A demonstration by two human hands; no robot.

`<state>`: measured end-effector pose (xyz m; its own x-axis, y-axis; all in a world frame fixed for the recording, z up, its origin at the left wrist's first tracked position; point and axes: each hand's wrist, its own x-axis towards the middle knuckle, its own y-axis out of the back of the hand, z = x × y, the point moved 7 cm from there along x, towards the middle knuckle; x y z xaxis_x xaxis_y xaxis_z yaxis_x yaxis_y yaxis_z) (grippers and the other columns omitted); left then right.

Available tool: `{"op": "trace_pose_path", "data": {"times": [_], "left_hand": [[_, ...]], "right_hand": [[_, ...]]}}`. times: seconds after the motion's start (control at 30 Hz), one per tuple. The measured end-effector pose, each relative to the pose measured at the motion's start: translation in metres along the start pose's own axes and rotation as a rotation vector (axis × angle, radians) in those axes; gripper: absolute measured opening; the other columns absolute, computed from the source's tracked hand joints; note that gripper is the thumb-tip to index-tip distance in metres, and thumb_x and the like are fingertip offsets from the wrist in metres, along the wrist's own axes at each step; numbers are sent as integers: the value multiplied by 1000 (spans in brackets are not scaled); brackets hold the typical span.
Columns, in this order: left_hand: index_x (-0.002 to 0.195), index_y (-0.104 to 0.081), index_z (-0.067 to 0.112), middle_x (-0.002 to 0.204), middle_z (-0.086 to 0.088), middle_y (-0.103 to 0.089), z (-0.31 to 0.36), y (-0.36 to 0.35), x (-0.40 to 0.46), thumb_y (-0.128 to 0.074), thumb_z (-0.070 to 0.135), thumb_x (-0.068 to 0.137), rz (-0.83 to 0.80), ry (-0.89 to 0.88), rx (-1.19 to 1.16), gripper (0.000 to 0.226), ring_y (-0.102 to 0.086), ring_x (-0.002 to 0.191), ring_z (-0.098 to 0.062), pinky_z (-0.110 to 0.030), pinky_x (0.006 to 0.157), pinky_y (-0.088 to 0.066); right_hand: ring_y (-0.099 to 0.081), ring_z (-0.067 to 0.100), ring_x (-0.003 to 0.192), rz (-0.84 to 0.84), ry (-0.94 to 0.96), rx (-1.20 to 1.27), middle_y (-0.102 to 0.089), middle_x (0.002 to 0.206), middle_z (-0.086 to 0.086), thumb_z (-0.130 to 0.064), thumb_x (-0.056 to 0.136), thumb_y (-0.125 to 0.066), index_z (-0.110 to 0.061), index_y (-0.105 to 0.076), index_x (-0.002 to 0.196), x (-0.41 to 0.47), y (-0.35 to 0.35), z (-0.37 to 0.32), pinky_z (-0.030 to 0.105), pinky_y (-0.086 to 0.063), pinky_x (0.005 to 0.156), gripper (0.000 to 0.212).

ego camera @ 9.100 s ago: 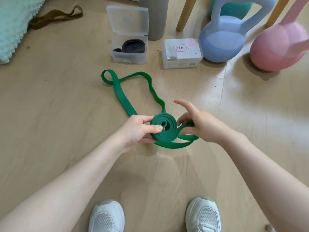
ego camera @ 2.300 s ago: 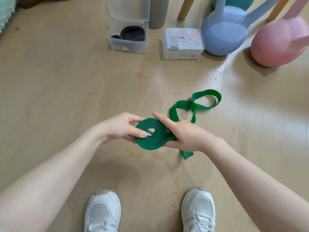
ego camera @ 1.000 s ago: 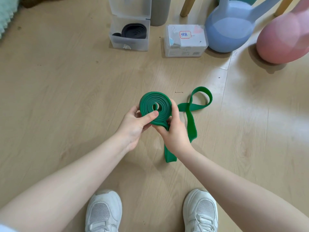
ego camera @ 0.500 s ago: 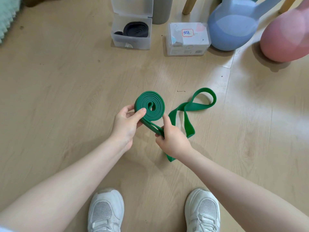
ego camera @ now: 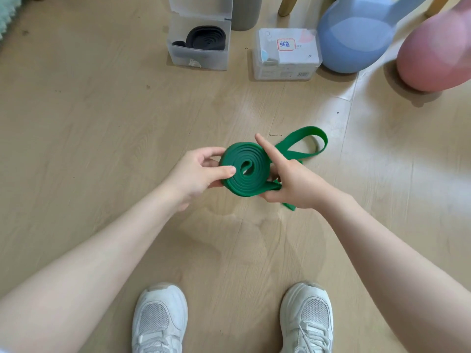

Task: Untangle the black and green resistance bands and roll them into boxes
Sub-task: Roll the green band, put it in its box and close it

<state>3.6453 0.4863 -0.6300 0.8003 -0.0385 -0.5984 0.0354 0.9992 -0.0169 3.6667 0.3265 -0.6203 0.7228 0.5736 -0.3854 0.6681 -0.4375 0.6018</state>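
Spanning everything, pale wood floor (ego camera: 102, 149)

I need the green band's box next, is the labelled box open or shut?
Shut: the labelled box has its lid flat on top, unlike the open box beside it.

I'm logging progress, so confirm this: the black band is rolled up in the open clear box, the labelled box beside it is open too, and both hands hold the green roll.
Not quite. The head view shows the labelled box shut, lid on. The rest stands: the black band lies rolled in the open clear box, and the left hand and right hand hold the green roll.
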Motion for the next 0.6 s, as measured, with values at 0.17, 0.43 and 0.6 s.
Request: {"op": "trace_pose_path", "data": {"times": [0.17,0.43,0.6], "left_hand": [[117,-61,11,103,-8,-71,11,-1,10,-61,8,86,-276,214,169,32,-70,89,-19,-25,78,-57],[94,-65,16,89,-2,-70,15,-7,19,-60,28,88,-26,166,-63,14,-65,80,-15,-26,77,-52],[114,-50,16,103,-6,-69,-21,-20,-9,-66,19,80,62,151,-483,38,-67,91,-17,-35,88,-53]], "right_hand": [[-64,5,68,58,28,67,-67,78,3,-21,72,-75,-15,-19,144,1,-8,-4,24,-51,64,91],[-65,29,73,324,-104,497,-69,86,6,-15,75,-72,-26,-42,124,-2,-7,-4,39,-55,70,58],[-66,13,72,417,-135,487,-68,87,0,-14,77,-72,-17,-39,130,-9,-22,-1,24,-55,67,63]]}}
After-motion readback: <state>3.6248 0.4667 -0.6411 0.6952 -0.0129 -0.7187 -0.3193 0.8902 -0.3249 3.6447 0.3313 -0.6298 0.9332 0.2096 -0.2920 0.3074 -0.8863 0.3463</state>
